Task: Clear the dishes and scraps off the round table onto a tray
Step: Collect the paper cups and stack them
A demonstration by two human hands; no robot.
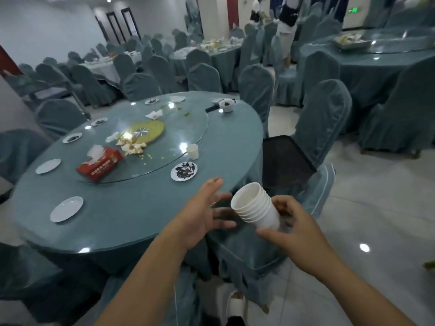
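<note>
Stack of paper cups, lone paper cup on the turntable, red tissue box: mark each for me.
stack of paper cups point(260, 209), head view, on its outer wall.
lone paper cup point(192, 152), head view, on its side wall.
red tissue box point(103, 162), head view, on its top face.

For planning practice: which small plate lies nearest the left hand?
The plate with dark scraps, just beyond the left hand; the others sit farther round.

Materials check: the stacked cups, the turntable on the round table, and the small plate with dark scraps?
The stacked cups look like paper: matte white, with thin rolled rims nested tightly. The turntable is glass, clear and glossy; the tablecloth shows through it and bright spots reflect off it. The small plate is probably glazed ceramic, white with a slight sheen, though melamine can't be ruled out.
</note>
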